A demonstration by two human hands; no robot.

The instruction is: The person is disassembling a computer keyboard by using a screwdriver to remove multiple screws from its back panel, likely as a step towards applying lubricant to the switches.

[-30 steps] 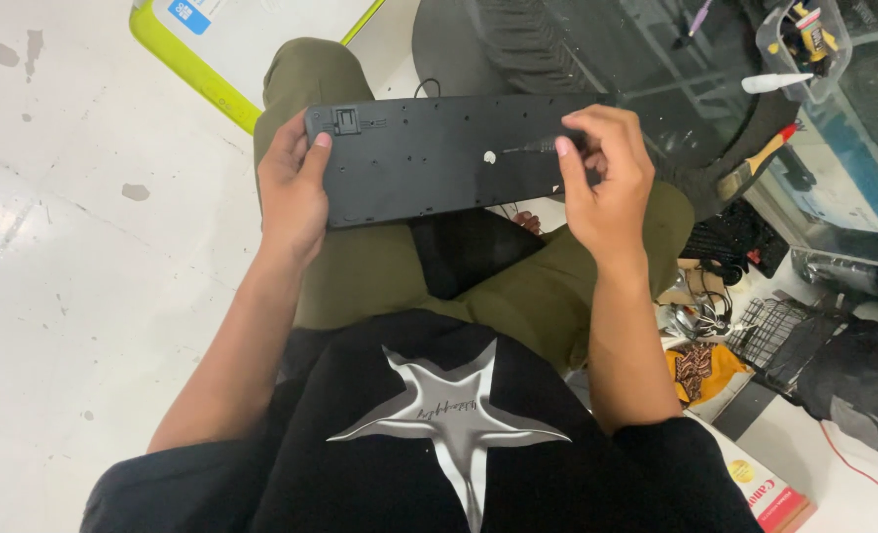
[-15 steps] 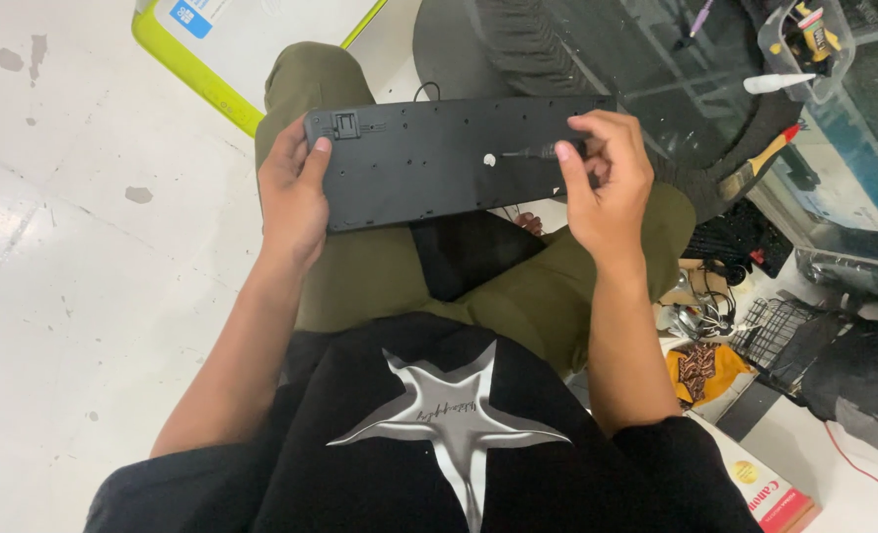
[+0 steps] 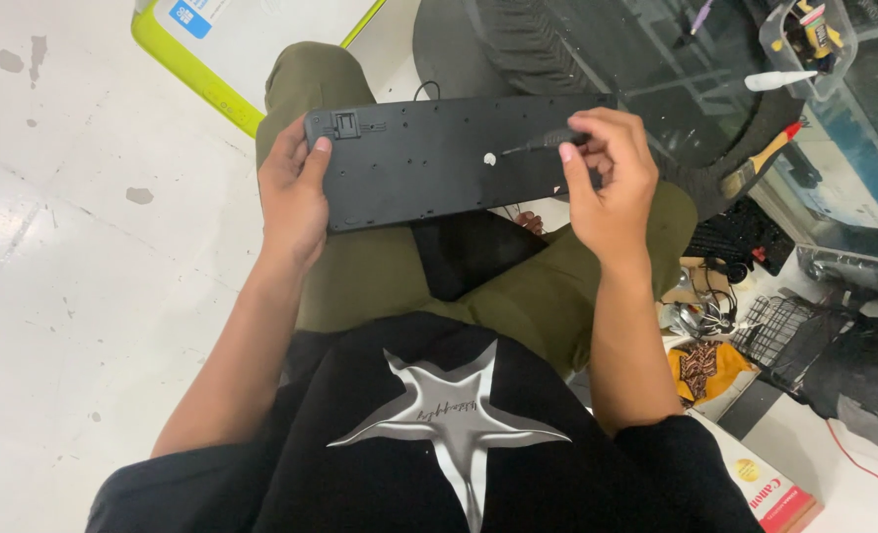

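Note:
A black keyboard (image 3: pixel 439 158) lies upside down across my knees, its flat back facing up with a small white sticker near the middle. My left hand (image 3: pixel 293 192) grips the keyboard's left end, thumb on top by a folded foot. My right hand (image 3: pixel 612 183) rests at the right end, fingers pinched around a thin dark tool (image 3: pixel 548 140) that points at the keyboard's back. I sit cross-legged in olive trousers and a black shirt with a silver star.
A lime-green and white board (image 3: pixel 212 49) lies on the pale floor ahead to the left. A dark glass-topped table (image 3: pixel 656 59) stands ahead right, with a brush (image 3: pixel 760 158), a clear container (image 3: pixel 804 35) and clutter of wires and boxes to the right.
My right hand has shifted slightly along the keyboard's right end, fingers now pinched tighter on the thin tool. The left hand and keyboard have stayed put.

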